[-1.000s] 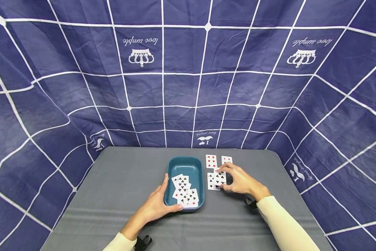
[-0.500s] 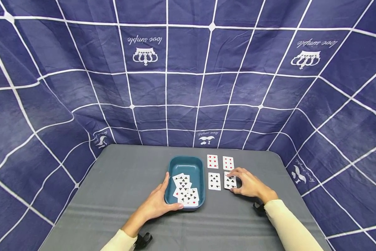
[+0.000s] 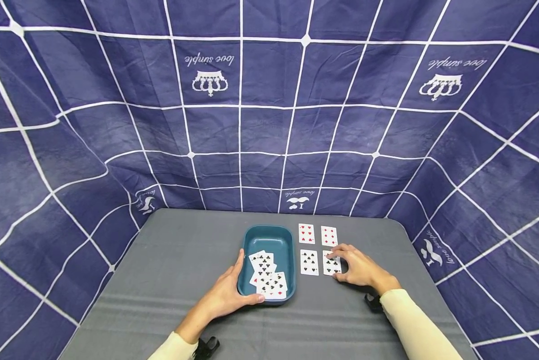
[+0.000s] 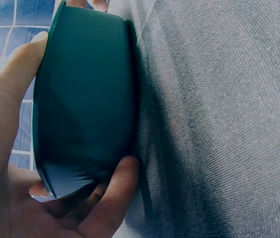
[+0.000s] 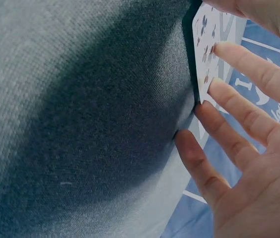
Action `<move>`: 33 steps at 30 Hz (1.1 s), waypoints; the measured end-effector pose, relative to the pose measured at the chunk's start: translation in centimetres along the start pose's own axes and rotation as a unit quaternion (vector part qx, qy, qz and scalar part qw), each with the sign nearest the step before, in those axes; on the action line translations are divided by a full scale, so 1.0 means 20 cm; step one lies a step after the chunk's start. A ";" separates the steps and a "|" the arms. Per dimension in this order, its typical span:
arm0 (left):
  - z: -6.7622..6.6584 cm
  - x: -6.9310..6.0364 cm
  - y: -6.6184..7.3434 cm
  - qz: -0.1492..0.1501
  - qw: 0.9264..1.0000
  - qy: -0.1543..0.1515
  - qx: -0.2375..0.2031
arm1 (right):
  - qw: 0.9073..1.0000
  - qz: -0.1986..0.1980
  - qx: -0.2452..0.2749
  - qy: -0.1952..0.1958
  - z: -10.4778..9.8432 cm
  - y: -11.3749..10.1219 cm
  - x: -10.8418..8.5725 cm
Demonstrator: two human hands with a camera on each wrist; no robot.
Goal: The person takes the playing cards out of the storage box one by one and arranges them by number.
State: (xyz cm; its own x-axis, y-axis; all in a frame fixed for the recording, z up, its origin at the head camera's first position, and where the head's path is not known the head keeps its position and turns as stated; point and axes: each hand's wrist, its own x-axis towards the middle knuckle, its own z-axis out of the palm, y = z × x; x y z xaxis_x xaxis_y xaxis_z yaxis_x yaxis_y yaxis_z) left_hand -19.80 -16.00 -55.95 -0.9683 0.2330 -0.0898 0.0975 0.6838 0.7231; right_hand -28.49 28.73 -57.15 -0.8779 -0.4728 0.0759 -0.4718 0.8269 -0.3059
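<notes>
A teal tray [image 3: 289, 265] holds several overlapping playing cards [image 3: 264, 272]. My left hand [image 3: 224, 295] grips its near left corner, thumb at the near rim; in the left wrist view the fingers curl around the tray's side [image 4: 85, 89]. On the table to the right, a black-suited card [image 3: 329, 269] lies flat under my right hand [image 3: 361, 270]. In the right wrist view the fingers are spread, with fingertips [image 5: 217, 87] touching that card [image 5: 204, 44] and the cloth beside it. A spades card [image 3: 309, 262] lies just left of it.
A hearts card [image 3: 306, 233] and a diamonds card [image 3: 329, 236] lie side by side behind the two black-suited ones. Grey cloth [image 3: 184, 250] covers the table, and a blue curtain with white lines [image 3: 269, 130] surrounds its back and sides.
My right hand has moved right with the black-suited card, from over the spades card to beside it. The diamonds card is now uncovered. My left hand keeps its grip on the tray.
</notes>
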 end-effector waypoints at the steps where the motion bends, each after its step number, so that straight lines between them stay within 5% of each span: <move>1: 0.00 0.00 0.00 0.000 1.000 -0.001 -0.001 | 1.000 -0.003 0.000 0.000 0.00 0.00 0.00; 18: 0.00 0.00 0.01 -0.005 1.000 -0.001 0.001 | 0.999 -0.034 0.002 0.013 0.00 0.03 -0.03; 33: 0.00 0.00 0.01 0.001 1.000 -0.001 0.005 | 1.000 -0.016 0.002 0.020 -0.02 0.04 -0.04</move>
State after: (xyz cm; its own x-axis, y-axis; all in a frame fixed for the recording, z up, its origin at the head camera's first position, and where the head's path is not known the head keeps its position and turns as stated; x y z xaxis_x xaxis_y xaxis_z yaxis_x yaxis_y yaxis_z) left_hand -19.78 -15.84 -55.84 -0.9678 0.2353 -0.0897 0.1016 0.6906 0.7160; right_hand -28.14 29.84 -57.09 -0.8650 -0.4864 0.1234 -0.4994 0.8104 -0.3063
